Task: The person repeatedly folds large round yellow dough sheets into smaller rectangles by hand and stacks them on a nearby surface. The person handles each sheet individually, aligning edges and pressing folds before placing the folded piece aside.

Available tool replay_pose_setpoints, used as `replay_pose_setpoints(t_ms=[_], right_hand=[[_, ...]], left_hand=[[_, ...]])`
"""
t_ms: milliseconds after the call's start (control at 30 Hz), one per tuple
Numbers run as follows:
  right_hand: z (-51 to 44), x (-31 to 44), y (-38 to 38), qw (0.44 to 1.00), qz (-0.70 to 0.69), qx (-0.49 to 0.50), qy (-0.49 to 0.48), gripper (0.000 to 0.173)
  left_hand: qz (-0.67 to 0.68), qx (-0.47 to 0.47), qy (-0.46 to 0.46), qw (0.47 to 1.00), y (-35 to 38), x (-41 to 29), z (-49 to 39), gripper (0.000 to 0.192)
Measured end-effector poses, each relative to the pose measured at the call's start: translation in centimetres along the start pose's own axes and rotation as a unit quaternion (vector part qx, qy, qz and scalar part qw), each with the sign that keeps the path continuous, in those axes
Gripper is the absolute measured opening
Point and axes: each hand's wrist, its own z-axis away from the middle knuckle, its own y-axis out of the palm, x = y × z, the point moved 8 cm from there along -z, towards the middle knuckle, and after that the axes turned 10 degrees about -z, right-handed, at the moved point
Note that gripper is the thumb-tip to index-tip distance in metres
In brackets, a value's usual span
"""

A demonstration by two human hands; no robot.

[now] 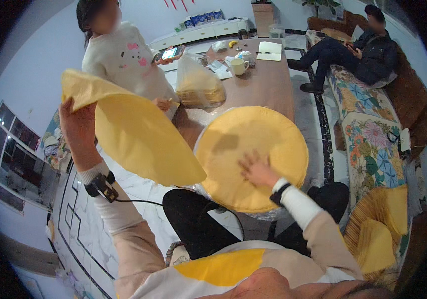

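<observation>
A thin yellow sheet [142,138] with rounded edges hangs from my raised left hand [77,127], which grips it at its upper left end. Its lower tip reaches the left edge of a round stack of similar yellow sheets [273,130], set at the near end of the table. My right hand [256,170] rests on the top of that stack, fingers spread, slightly blurred. Behind the hanging sheet, a clear plastic bag [198,80] holds more folded yellow sheets.
The wooden table [262,88] carries a mug [239,66], papers and an open notebook [269,51]. One person stands at the left with a phone; another sits on the sofa. Fanned yellow sheets [376,239] lie on the flowered sofa cover at the right.
</observation>
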Motion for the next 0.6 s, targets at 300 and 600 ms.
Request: replay_pose_setpoints(t_ms=[300,600], right_hand=[[11.9,0.1,0.0,0.688,-0.695,-0.207,0.019,0.075],[23.0,-13.0,-3.7,0.38,-0.839,-0.388,0.016,0.071]], left_hand=[[-0.294,0.369,-0.152,0.869,23.2,25.2,8.1,0.04],[-0.274,0.51,-0.129,0.805,37.2,43.4,43.1,0.07]])
